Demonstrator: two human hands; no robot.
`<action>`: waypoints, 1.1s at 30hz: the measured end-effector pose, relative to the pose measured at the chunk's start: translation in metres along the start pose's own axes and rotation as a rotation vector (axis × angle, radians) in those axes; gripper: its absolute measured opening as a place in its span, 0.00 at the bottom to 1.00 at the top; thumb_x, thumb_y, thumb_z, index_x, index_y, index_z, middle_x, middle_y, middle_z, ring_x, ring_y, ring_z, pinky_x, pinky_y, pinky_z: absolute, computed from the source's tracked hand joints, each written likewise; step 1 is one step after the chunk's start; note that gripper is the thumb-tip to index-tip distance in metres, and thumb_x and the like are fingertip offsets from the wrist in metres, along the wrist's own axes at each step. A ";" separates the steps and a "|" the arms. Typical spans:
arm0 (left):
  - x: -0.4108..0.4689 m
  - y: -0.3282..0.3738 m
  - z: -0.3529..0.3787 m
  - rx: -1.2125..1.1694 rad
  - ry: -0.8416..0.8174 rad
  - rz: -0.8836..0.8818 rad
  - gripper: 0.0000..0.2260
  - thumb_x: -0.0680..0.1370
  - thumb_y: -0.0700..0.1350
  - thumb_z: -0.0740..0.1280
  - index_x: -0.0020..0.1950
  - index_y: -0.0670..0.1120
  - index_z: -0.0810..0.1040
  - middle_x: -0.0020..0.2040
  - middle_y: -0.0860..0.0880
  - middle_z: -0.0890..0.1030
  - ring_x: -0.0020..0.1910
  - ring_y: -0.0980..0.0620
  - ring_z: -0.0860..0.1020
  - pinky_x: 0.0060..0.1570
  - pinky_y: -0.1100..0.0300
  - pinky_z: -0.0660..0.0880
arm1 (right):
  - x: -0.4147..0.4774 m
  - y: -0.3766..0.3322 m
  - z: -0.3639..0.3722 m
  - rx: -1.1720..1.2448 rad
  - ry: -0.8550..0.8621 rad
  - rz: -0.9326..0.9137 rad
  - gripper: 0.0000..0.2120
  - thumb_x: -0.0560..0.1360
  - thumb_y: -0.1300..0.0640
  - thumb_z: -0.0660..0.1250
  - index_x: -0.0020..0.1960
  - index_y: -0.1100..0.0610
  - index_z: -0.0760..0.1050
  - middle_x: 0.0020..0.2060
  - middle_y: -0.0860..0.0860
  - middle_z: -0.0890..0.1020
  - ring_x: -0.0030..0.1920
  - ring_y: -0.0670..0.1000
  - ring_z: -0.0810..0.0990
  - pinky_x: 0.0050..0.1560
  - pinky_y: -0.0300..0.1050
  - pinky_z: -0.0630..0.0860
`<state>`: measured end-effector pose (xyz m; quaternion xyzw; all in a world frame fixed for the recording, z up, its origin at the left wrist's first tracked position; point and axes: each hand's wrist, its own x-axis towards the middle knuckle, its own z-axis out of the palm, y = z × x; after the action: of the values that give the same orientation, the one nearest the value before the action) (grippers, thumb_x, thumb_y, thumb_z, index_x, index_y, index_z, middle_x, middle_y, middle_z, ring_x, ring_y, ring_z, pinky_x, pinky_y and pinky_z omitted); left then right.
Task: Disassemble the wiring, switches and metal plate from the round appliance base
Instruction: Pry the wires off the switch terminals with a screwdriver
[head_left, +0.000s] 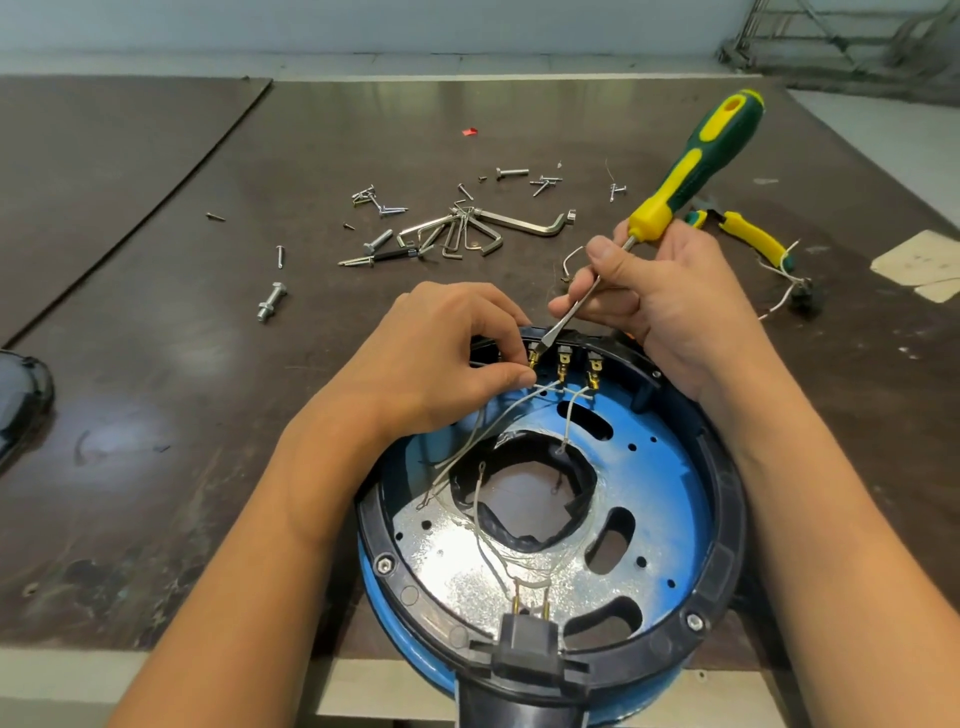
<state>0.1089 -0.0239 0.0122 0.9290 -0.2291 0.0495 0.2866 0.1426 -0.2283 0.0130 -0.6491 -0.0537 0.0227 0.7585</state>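
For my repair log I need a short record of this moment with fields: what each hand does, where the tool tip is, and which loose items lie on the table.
Left hand: pinches the leftmost visible brass terminal at the far rim of the round black-and-blue appliance base
Right hand: holds the green-and-yellow flat screwdriver by its metal shaft
Tool tip: at that same terminal
Table: silver hex keys, loose screws, yellow-handled pliers

Hex keys (467, 235) lie behind the base (723, 499); pliers (750, 235) farther right (also behind).
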 end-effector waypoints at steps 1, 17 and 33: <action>0.000 0.000 0.000 0.002 0.000 0.000 0.04 0.72 0.53 0.76 0.39 0.56 0.85 0.54 0.61 0.81 0.50 0.61 0.78 0.55 0.51 0.74 | -0.001 0.000 0.000 0.004 -0.008 -0.025 0.09 0.82 0.65 0.65 0.48 0.56 0.67 0.32 0.55 0.82 0.36 0.60 0.87 0.42 0.51 0.84; 0.000 -0.001 0.000 -0.018 0.001 0.008 0.04 0.71 0.53 0.76 0.38 0.56 0.85 0.54 0.61 0.82 0.51 0.61 0.78 0.54 0.51 0.75 | -0.003 -0.001 0.003 0.006 -0.032 -0.050 0.09 0.81 0.66 0.66 0.49 0.57 0.68 0.35 0.58 0.82 0.38 0.61 0.87 0.39 0.47 0.83; 0.000 -0.003 0.000 -0.037 -0.001 0.017 0.03 0.71 0.52 0.76 0.38 0.55 0.85 0.53 0.61 0.82 0.51 0.61 0.79 0.54 0.51 0.75 | -0.003 -0.003 0.004 0.076 0.015 0.114 0.11 0.80 0.66 0.68 0.49 0.57 0.66 0.32 0.55 0.84 0.38 0.59 0.88 0.37 0.44 0.84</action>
<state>0.1097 -0.0219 0.0108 0.9216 -0.2378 0.0472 0.3031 0.1388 -0.2254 0.0162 -0.6220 -0.0099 0.0632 0.7804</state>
